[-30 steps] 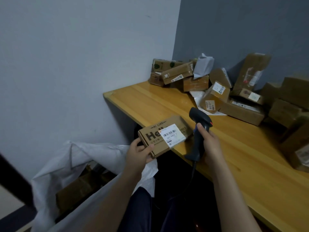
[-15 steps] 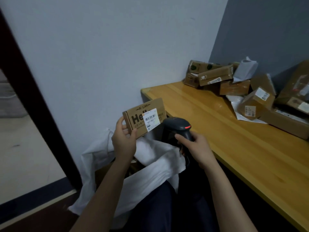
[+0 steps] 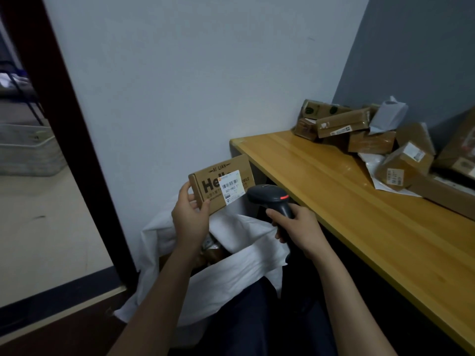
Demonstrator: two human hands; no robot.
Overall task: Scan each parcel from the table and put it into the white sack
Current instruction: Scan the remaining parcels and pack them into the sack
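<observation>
Left hand [image 3: 191,218] grips box [image 3: 221,185] by its left end: thumb across the front face near the lower edge, fingers wrapped round the short side. Box is held in the air, tilted, printed face toward the camera, off the table. White label [image 3: 231,186] with a barcode sits on that face, just right of the thumb.

Right hand [image 3: 298,227] is closed round the handle of the scanner [image 3: 270,199]. Forefinger lies along the handle's front, other fingers curled round it. Scanner head sits above this hand, just below and right of the label, by the box's lower right corner, nose toward the box. Red light [image 3: 284,197] is lit on top of the head. Whether head and box touch, cannot tell.

Sack [image 3: 231,273] lies directly under both hands, mouth open, white cloth crumpled and folded outward. Brown parcels [image 3: 212,250] show inside, below the left wrist.

Table [image 3: 359,209] runs along the right of the right hand, wooden top, its near corner close behind the scanner. Pile [image 3: 370,143] of brown boxes lies well beyond the right hand, at the table's far end against the grey wall. 1 white bag [image 3: 388,115] sits among them, and several boxes carry labels.

Dark door frame [image 3: 64,124] stands well left of the left hand, with pale floor beyond it
</observation>
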